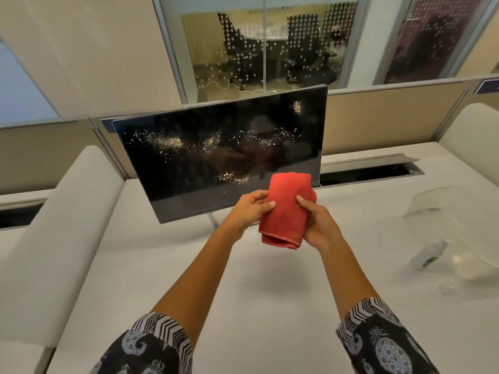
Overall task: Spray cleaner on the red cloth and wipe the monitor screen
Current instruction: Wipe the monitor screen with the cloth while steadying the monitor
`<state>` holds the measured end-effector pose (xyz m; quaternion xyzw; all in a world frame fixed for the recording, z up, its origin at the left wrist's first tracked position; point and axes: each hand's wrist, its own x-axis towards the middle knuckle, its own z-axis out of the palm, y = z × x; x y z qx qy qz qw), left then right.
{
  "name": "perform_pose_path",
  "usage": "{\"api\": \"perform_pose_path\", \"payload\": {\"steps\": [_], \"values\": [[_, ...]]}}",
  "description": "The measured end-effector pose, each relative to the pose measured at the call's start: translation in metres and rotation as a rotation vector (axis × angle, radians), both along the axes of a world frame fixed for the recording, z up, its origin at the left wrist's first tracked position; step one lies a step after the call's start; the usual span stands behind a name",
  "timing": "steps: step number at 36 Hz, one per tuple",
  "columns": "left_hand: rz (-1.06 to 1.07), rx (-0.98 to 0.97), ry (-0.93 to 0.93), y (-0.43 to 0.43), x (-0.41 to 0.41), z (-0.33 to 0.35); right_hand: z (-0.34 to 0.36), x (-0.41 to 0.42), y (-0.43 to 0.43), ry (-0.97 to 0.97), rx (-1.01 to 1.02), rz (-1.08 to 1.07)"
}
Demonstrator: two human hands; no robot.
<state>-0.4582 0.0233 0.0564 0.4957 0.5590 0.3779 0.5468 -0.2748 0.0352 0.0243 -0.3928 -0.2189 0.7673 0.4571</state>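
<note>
Hands both on folded red microfibre cloth (pixel 285 209), mid-air before black flat monitor screen (pixel 216 147): left hand (pixel 249 209) pinches left edge, right hand (pixel 317 225) curls round right side. Cloth likely soft, light, limp; best held bunched as pad.

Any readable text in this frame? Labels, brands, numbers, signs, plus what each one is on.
Nothing here is legible.
spray bottle: green and white label, too blurred to read.
blue sign on the partition, far right: cut off by the frame edge and blurred, unreadable.
monitor: dark speckled screen, no text or logo visible.
red cloth: no tag or print visible.
</note>
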Motion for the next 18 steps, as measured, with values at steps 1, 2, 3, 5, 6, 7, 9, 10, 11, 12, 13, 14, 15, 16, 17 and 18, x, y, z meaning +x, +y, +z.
{"api": "perform_pose_path", "payload": {"steps": [1,2,3,5,6,7,9,10,11,12,13,14,15,16,17,18], "values": [[-0.002,0.024,0.026,0.005,0.000,0.005,0.002,0.001,0.004,0.013,-0.002,-0.018],[-0.002,0.058,0.057,0.010,0.000,0.010,0.004,0.003,0.008,0.036,-0.003,-0.038],[0.001,0.096,0.090,0.014,0.000,0.014,0.006,0.006,0.012,0.066,0.000,-0.062],[0.017,0.164,0.133,0.023,0.001,0.022,0.009,0.012,0.020,0.126,0.016,-0.132],[0.029,0.204,0.174,0.027,0.000,0.027,0.011,0.015,0.025,0.148,0.019,-0.175],[0.044,0.259,0.247,0.031,0.000,0.034,0.014,0.018,0.030,0.152,0.005,-0.227],[0.091,0.408,0.422,0.039,-0.002,0.048,0.020,0.023,0.038,0.099,-0.072,-0.351],[0.129,0.497,0.512,0.042,-0.004,0.055,0.022,0.026,0.042,0.061,-0.114,-0.414],[0.173,0.590,0.617,0.045,-0.005,0.062,0.024,0.029,0.046,0.031,-0.141,-0.475],[0.219,0.681,0.732,0.049,-0.007,0.069,0.026,0.032,0.050,0.005,-0.140,-0.532],[0.260,0.761,0.839,0.053,-0.009,0.076,0.029,0.034,0.056,-0.024,-0.110,-0.585],[0.295,0.828,0.922,0.058,-0.012,0.083,0.032,0.036,0.062,-0.063,-0.058,-0.633],[0.325,0.881,0.982,0.064,-0.014,0.090,0.036,0.036,0.067,-0.116,0.000,-0.679],[0.349,0.915,1.030,0.070,-0.017,0.097,0.041,0.036,0.073,-0.197,0.053,-0.719],[0.367,0.931,1.081,0.076,-0.021,0.104,0.048,0.035,0.079,-0.301,0.102,-0.751],[0.375,0.929,1.144,0.083,-0.025,0.111,0.054,0.034,0.084,-0.412,0.157,-0.775]]}}
